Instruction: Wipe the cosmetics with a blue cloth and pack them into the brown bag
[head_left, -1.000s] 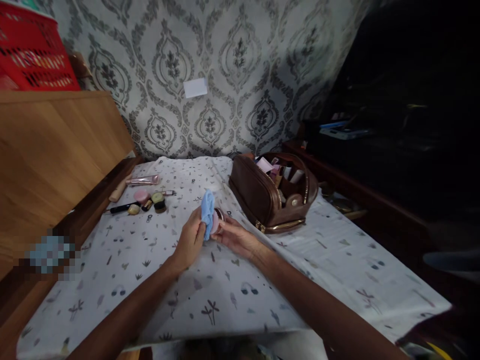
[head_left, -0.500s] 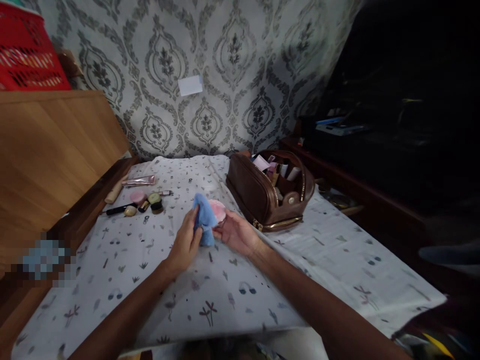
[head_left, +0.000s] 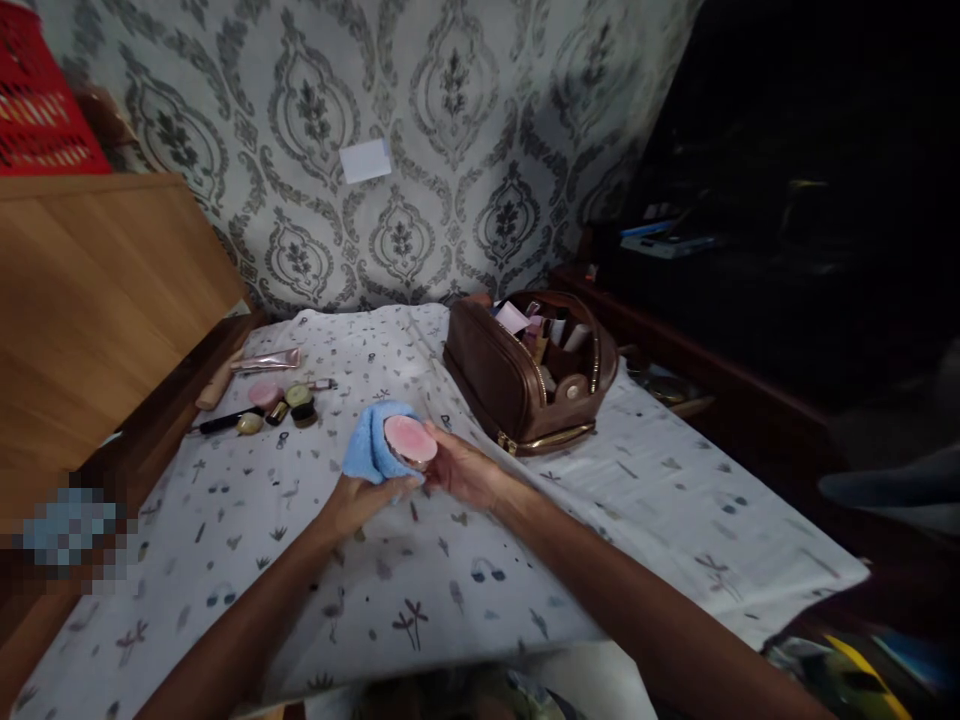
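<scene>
A round pink compact (head_left: pixel 410 439) is held between my two hands above the patterned cloth (head_left: pixel 420 590). My left hand (head_left: pixel 367 500) grips a blue cloth (head_left: pixel 373 440), which is folded against the compact's left side and rim. From the right, my right hand (head_left: pixel 461 465) holds the compact's edge with closed fingers, some hidden behind it. Just beyond my right hand stands an open brown makeup bag (head_left: pixel 517 375) with tubes and other cosmetics inside. To the left lie several makeup items, among them a pink round case (head_left: pixel 265 392) and a shiny pink tube (head_left: pixel 267 360).
A wooden panel (head_left: pixel 112 300) borders the table on the left, with a red basket (head_left: pixel 49 100) on top. Patterned wallpaper (head_left: pixel 450 90) rises behind. A dark wooden ledge (head_left: pixel 720 405) runs along the right side.
The compact has turned so its pink face points up, and it has shifted left. The blue cloth now wraps its left side instead of standing upright beside it. The view has moved slightly.
</scene>
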